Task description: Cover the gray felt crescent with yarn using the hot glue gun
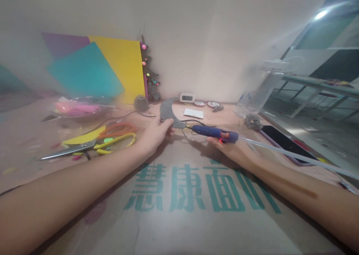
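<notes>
Pinched between the thumb and fingers of my left hand [157,135] is a grey crescent moon shape [166,111], seemingly wrapped in yarn. My right hand [228,149] grips a blue hot glue gun [207,131], with a red light glowing on it. Its nozzle points left at the lower tip of the crescent, touching it or very close. A long clear glue stick [283,152] trails from the gun's back toward the right edge. A thin strand of grey yarn hangs below the crescent's tip.
Left lie scissors [112,142] and a plastic dish [81,108] of pink pieces. Coloured sheets [86,70] lean behind, beside a grey yarn ball [141,103]. A small digital timer [187,97] stands at the back. Right are a phone [286,144] and a clear plastic bottle [259,88].
</notes>
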